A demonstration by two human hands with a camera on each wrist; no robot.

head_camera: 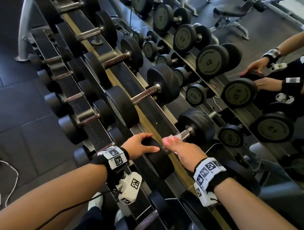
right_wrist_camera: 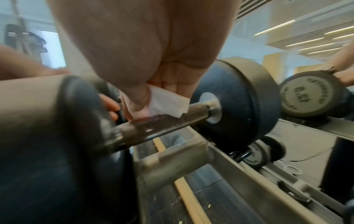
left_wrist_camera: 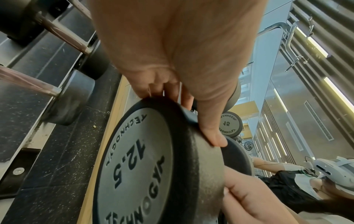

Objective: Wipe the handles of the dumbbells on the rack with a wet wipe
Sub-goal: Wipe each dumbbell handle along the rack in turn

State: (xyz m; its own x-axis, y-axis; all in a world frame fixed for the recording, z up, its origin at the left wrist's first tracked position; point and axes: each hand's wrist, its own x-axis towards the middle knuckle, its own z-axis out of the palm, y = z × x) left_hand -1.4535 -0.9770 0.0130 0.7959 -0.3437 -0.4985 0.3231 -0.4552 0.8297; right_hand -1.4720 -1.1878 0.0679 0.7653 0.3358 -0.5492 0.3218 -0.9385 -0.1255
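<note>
While the left hand [head_camera: 139,146] lies over the near black rubber head [left_wrist_camera: 151,166] of the round-ended dumbbell marked 12.5, its fingers [left_wrist_camera: 210,133] are spread and draped on the rim, thumb on one side and the rest on the other, steadying rather than clenching. That brace looks worth keeping: the dumbbell sits in the cradle of the grey metal rack [right_wrist_camera: 220,163], and I would judge it could roll under a rubbing stroke if it were let go.

Just to the right of those fingers runs the dark knurled steel handle [right_wrist_camera: 172,119], and on it rests the white wet wipe [right_wrist_camera: 166,101], pinched between the thumb and fingers [right_wrist_camera: 138,97] of the right hand [head_camera: 184,150]. The wipe lies on the top of the handle near its middle; bare metal shows beyond the fingers, toward the far black head [right_wrist_camera: 235,97].

To do this well, I would say the wipe should be wrapped further round the bar, so the underside gets cleaned too, then drawn along toward that far head. The knurling may snag thin tissue, so firm, even pressure seems wiser than scrubbing.
</note>
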